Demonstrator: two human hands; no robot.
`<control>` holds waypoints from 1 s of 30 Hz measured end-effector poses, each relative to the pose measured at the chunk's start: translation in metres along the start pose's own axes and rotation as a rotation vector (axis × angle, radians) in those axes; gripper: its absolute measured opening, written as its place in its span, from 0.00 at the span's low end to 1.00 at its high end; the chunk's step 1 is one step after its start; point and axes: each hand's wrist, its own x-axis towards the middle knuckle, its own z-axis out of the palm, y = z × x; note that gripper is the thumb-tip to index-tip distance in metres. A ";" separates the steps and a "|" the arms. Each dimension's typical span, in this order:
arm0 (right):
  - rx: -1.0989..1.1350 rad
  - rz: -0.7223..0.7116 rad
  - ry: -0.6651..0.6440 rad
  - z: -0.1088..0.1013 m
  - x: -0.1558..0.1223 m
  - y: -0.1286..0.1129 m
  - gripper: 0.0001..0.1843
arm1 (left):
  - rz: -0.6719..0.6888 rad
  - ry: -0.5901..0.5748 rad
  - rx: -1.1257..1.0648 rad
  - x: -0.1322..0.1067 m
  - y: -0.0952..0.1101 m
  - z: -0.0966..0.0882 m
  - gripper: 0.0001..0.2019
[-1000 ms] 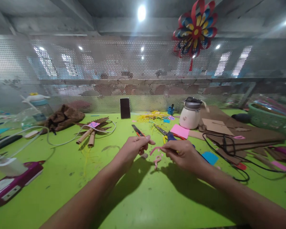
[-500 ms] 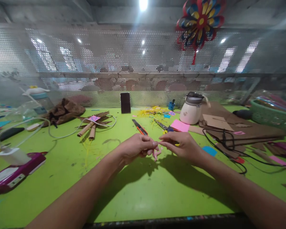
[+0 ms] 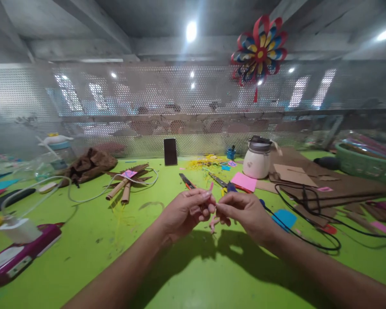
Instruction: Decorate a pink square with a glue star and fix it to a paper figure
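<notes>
Both hands meet above the green table, fingertips almost touching. My left hand (image 3: 190, 210) pinches a thin pink paper strip (image 3: 211, 186), whose end pokes up above the thumb. My right hand (image 3: 242, 211) is closed in a pinch right beside it, thumb against forefinger; whether it grips part of the same strip is too small to make out. Below the fingertips a few pale pink curled scraps (image 3: 213, 224) show. Just beyond the hands lie an orange utility knife (image 3: 187, 182) and scissors (image 3: 219, 181), their handles partly hidden by my right hand.
A phone (image 3: 170, 152) stands against the perforated screen. Rolled brown paper pieces (image 3: 125, 189) lie left, near a purple power strip (image 3: 22, 259). A white jar (image 3: 256, 161), brown paper (image 3: 341, 178), black cord (image 3: 328, 246) and green basket (image 3: 366, 161) are right. Yellow shreds (image 3: 206, 163) lie behind.
The view has tilted up slightly. My hands have drawn closer together, and the pink strip's end now sticks up above my left thumb.
</notes>
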 end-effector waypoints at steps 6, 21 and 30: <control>0.023 -0.023 0.006 -0.003 0.000 -0.003 0.12 | -0.012 -0.070 -0.011 -0.002 0.001 0.003 0.10; 0.049 -0.007 -0.044 -0.010 0.001 -0.007 0.10 | -0.040 -0.127 -0.037 -0.003 -0.003 0.005 0.13; 0.038 0.019 -0.067 -0.005 -0.002 -0.017 0.11 | -0.052 -0.107 -0.018 -0.003 -0.006 0.006 0.13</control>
